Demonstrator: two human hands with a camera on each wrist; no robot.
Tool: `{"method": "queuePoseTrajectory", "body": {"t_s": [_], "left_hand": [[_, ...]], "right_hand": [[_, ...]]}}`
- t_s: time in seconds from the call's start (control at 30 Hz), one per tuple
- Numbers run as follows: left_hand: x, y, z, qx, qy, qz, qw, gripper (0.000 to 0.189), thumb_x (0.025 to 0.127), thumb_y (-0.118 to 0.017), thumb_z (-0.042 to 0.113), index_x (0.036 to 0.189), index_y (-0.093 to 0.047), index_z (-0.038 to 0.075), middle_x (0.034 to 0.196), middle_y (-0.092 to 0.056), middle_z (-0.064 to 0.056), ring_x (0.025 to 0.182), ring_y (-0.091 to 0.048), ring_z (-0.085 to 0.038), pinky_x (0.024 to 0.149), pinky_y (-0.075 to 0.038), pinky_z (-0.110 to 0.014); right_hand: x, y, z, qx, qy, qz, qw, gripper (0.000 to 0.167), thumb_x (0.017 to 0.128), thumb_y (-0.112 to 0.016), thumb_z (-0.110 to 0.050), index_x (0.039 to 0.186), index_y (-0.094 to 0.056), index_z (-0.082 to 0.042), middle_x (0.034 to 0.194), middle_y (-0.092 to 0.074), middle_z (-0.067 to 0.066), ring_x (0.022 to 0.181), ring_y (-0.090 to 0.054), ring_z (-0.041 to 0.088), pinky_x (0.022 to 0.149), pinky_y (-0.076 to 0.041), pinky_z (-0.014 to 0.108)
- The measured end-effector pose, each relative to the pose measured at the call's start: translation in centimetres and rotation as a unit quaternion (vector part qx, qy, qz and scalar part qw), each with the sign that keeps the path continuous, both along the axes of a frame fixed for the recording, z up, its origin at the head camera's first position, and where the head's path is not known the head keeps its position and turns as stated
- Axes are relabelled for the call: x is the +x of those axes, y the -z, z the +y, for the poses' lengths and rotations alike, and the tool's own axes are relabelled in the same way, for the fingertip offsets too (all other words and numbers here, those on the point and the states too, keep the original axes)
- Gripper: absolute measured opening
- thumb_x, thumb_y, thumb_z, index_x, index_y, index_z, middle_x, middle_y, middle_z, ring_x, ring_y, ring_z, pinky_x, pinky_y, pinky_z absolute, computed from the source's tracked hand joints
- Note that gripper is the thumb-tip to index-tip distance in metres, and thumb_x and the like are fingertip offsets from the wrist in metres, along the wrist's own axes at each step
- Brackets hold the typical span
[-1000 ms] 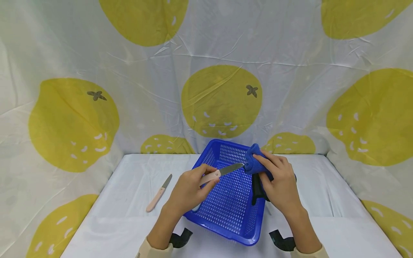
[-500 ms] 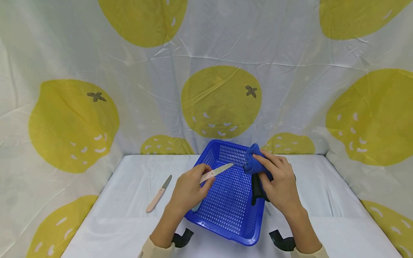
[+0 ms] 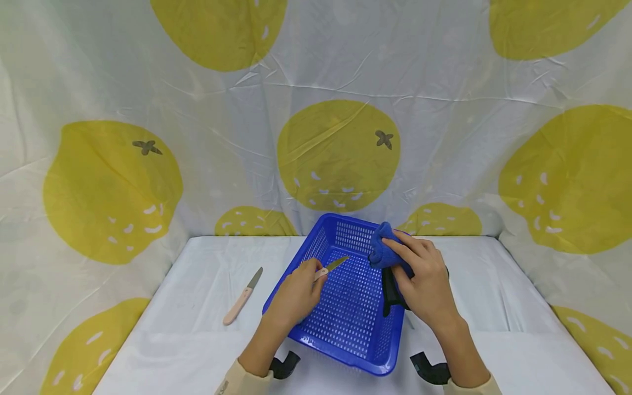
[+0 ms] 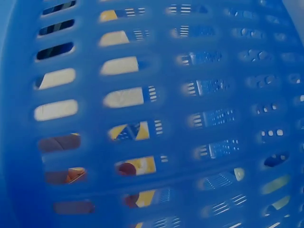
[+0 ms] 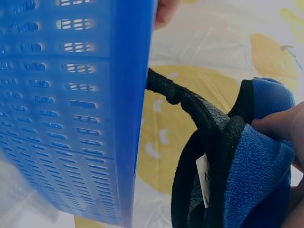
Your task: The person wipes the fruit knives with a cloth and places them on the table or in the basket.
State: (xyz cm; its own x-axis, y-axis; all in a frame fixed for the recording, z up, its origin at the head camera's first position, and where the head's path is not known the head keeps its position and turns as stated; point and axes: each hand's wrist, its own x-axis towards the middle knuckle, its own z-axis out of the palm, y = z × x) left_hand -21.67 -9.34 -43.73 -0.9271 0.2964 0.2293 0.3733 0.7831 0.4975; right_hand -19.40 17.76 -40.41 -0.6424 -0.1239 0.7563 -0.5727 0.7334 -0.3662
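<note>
My left hand (image 3: 296, 296), gripping the knife (image 3: 329, 267), has dropped it away from the cloth (image 3: 387, 253) into the basket (image 3: 345, 323), my right hand (image 3: 427, 285) still clutching the cloth, so wiping looks finished.

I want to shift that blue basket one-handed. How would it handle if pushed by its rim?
The blue basket looks like thin perforated plastic, so probably light and a bit flexible. On the smooth white table cover it would likely slide easily, perhaps pivoting rather than tipping, being wide and shallow.

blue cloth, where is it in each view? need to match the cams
Head: blue cloth right of centre, gripped by the right hand at the basket's right rim.
Left wrist: not in it; only basket mesh.
Right wrist: lower right, black-edged, with a fingertip on it.
Shared landmark: the blue basket.
</note>
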Motion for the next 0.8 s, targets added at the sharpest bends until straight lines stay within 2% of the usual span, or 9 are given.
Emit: {"method": "queuePoseTrajectory", "body": {"t_s": [0.1, 0.17, 0.3, 0.43, 0.57, 0.67, 0.8], "left_hand": [[-0.1, 0.4, 0.1, 0.004, 0.005, -0.021, 0.9998, 0.023, 0.109, -0.052, 0.023, 0.123, -0.058, 0.007, 0.109, -0.066, -0.009, 0.088, -0.065, -0.017, 0.078, -0.060, -0.038], [-0.1, 0.5, 0.2, 0.002, 0.008, -0.035, 0.9993, 0.027, 0.109, -0.051, 0.024, 0.128, -0.057, 0.006, 0.116, -0.066, -0.012, 0.099, -0.067, -0.022, 0.087, -0.060, -0.042], [-0.1, 0.8, 0.2, -0.028, 0.012, -0.056, 0.9980, 0.040, 0.107, -0.056, 0.031, 0.136, -0.055, 0.004, 0.130, -0.063, -0.018, 0.118, -0.066, -0.032, 0.099, -0.057, -0.050], [0.0, 0.5, 0.0, -0.048, 0.006, -0.066, 0.9966, 0.046, 0.104, -0.061, 0.038, 0.137, -0.056, 0.006, 0.134, -0.063, -0.018, 0.121, -0.065, -0.034, 0.099, -0.056, -0.052], [0.0, -0.5, -1.0, -0.034, -0.003, -0.048, 0.9983, 0.042, 0.102, -0.065, 0.036, 0.133, -0.059, 0.008, 0.127, -0.066, -0.014, 0.110, -0.068, -0.028, 0.090, -0.060, -0.047], [-0.1, -1.6, -2.2, -0.013, -0.015, -0.020, 0.9996, 0.039, 0.100, -0.068, 0.033, 0.130, -0.061, 0.007, 0.113, -0.069, -0.012, 0.093, -0.067, -0.021, 0.077, -0.060, -0.039], [-0.3, -3.0, -4.2, 0.014, -0.053, -0.007, 0.9985, 0.039, 0.099, -0.070, 0.032, 0.128, -0.063, 0.008, 0.104, -0.068, -0.008, 0.084, -0.063, -0.018, 0.071, -0.057, -0.033]], "right_hand": [[0.0, 0.0, 0.0, 0.002, -0.002, 0.001, 1.0000, 0.051, 0.084, -0.074, 0.007, 0.129, -0.073, -0.018, 0.140, -0.065, 0.009, 0.116, -0.058, 0.032, 0.097, -0.044, 0.056], [-0.1, 0.0, 0.0, 0.001, -0.003, 0.001, 1.0000, 0.051, 0.084, -0.074, 0.006, 0.129, -0.073, -0.018, 0.140, -0.065, 0.008, 0.116, -0.058, 0.031, 0.097, -0.045, 0.057], [-0.1, 0.1, 0.0, 0.002, -0.005, 0.002, 1.0000, 0.052, 0.084, -0.073, 0.006, 0.129, -0.073, -0.019, 0.140, -0.066, 0.007, 0.116, -0.058, 0.031, 0.096, -0.045, 0.056], [-0.1, 0.1, -0.1, 0.006, -0.005, 0.001, 1.0000, 0.052, 0.083, -0.074, 0.006, 0.129, -0.073, -0.019, 0.141, -0.065, 0.006, 0.117, -0.058, 0.031, 0.097, -0.046, 0.056], [-0.1, 0.0, 0.0, 0.007, -0.003, -0.001, 1.0000, 0.052, 0.083, -0.075, 0.006, 0.129, -0.073, -0.019, 0.141, -0.065, 0.006, 0.118, -0.058, 0.031, 0.099, -0.046, 0.057], [-0.1, 0.0, 0.0, 0.007, -0.003, -0.002, 1.0000, 0.052, 0.083, -0.075, 0.006, 0.129, -0.073, -0.019, 0.141, -0.065, 0.006, 0.117, -0.058, 0.032, 0.099, -0.046, 0.058], [0.0, 0.0, 0.0, 0.008, -0.004, -0.004, 1.0000, 0.051, 0.083, -0.076, 0.006, 0.128, -0.073, -0.017, 0.141, -0.065, 0.007, 0.117, -0.058, 0.032, 0.099, -0.045, 0.058]]}}
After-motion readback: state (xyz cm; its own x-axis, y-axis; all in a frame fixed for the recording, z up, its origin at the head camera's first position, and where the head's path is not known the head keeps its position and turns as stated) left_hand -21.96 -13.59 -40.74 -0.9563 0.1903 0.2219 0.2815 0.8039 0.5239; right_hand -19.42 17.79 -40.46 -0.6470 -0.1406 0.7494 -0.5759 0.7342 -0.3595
